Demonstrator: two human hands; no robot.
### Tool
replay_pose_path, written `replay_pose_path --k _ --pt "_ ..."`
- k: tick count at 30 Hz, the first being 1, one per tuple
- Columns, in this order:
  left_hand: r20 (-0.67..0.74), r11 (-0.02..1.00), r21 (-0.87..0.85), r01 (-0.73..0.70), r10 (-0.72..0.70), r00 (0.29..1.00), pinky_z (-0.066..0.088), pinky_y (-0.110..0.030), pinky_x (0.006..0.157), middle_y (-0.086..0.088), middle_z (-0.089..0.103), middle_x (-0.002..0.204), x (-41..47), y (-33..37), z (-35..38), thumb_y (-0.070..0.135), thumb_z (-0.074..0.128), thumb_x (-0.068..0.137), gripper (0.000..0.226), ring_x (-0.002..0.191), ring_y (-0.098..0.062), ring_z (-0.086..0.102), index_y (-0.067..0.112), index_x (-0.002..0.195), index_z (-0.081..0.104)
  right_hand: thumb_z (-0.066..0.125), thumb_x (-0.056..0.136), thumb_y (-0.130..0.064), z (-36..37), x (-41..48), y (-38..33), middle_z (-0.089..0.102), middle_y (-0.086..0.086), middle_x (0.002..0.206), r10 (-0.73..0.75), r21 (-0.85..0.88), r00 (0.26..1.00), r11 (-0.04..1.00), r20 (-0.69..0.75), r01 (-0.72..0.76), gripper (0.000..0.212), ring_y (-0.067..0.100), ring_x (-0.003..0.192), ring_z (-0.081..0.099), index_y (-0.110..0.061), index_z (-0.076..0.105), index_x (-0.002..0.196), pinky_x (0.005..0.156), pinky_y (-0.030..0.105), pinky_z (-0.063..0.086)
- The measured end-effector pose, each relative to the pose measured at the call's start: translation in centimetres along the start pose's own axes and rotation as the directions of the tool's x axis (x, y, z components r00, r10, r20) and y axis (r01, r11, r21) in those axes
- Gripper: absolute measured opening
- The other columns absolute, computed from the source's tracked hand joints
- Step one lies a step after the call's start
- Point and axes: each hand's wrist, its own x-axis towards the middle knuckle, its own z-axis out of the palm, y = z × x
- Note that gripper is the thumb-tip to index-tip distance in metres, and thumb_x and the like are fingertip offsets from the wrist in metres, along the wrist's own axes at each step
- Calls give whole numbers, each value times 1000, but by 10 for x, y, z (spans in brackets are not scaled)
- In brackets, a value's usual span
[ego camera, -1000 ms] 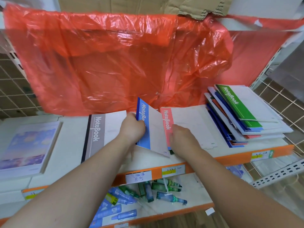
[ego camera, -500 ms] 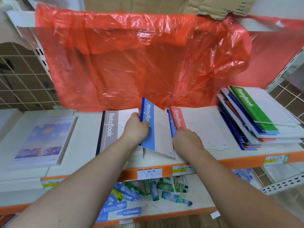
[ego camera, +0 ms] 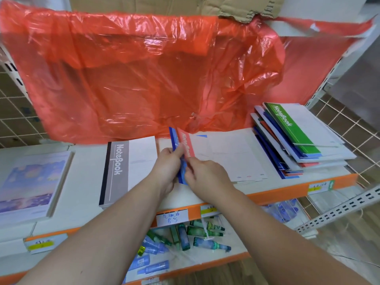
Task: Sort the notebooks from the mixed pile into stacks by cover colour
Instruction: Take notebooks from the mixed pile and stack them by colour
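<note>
A blue-spined notebook (ego camera: 175, 140) stands on edge at the middle of the shelf. My left hand (ego camera: 167, 167) pinches it from the left and my right hand (ego camera: 202, 175) grips it from the right. Just right of it lies a pink-spined notebook (ego camera: 186, 144) flat on a white stack (ego camera: 232, 155). A grey-spined notebook (ego camera: 118, 161) lies to the left. The mixed pile (ego camera: 298, 140) sits at the right end, with a green-spined notebook (ego camera: 287, 124) on top and blue and red ones fanned out beneath.
An orange plastic sheet (ego camera: 144, 79) hangs behind the shelf, reaching down to the notebooks. A pastel-cover book (ego camera: 30, 182) lies at the far left. The orange-edged shelf (ego camera: 267, 194) has price tags. Below it lie several blue and green bottles (ego camera: 181, 237). Wire mesh (ego camera: 349, 124) closes the right side.
The blue notebook has swung from an open tilt to standing nearly edge-on. My right hand has moved off the pink notebook's stack onto the blue one, close to my left hand.
</note>
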Motion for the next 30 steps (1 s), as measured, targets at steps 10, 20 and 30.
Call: replay_pose_path --k 10,20,30 --pt "-91 909 395 -133 183 979 56 -40 80 -6 68 107 -7 13 -23 3 40 92 31 94 -28 66 15 111 61 41 98 -21 17 14 42 60 13 120 286 20 957 958 54 -287 33 33 112 52 -10 52 127 86 35 45" --pt "-145 872 475 -118 209 967 53 -38 79 -6 63 113 -14 18 -46 9 40 95 30 98 -29 63 13 120 56 44 96 -45 45 16 41 42 18 141 330 -254 908 930 259 -265 55 33 129 37 -5 43 134 103 41 41" --pt "-102 955 270 -121 154 983 57 -34 67 -5 70 102 -16 7 -22 3 35 95 30 88 -24 69 16 106 60 41 95 -18 -2 10 15 65 23 102 213 -122 977 969 -31 -215 31 40 88 60 -6 55 120 63 36 31"
